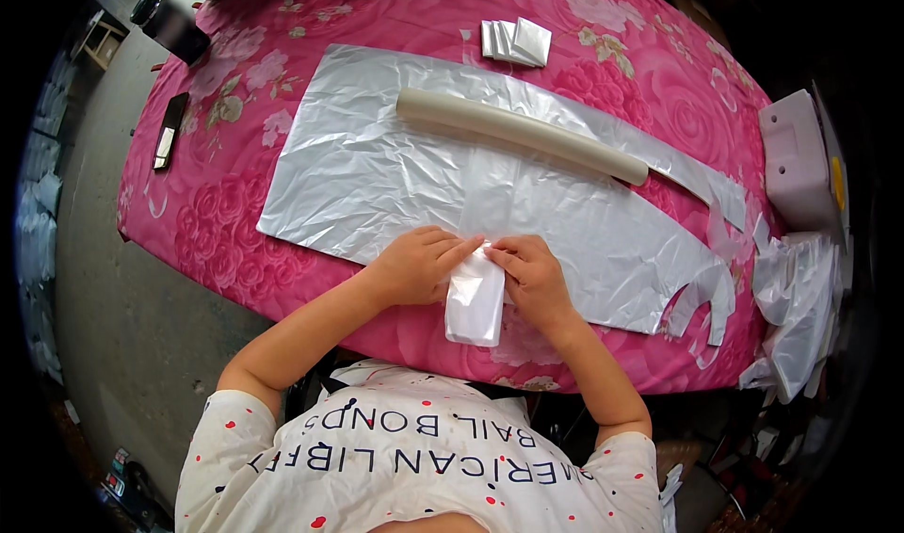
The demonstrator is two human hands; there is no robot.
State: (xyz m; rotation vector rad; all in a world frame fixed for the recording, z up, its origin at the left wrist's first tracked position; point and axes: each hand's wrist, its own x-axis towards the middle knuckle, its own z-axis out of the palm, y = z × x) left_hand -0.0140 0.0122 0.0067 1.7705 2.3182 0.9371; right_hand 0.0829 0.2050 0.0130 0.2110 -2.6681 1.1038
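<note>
Close to the table's near edge, my left hand and my right hand both pinch the far end of a small white plastic packet. Its shiny, flat body hangs toward me between them. Fingertips of both hands meet at its top edge, which they partly hide. Beneath and beyond my hands spreads a large sheet of silvery-white plastic bags, creased and flat, with cut handles at the right end. Across that sheet lies a long beige tube.
Several folded white packets lie at the far side of the pink flowered tablecloth. A phone rests at left, near a dark bottle. A white box and loose plastic bags are at right.
</note>
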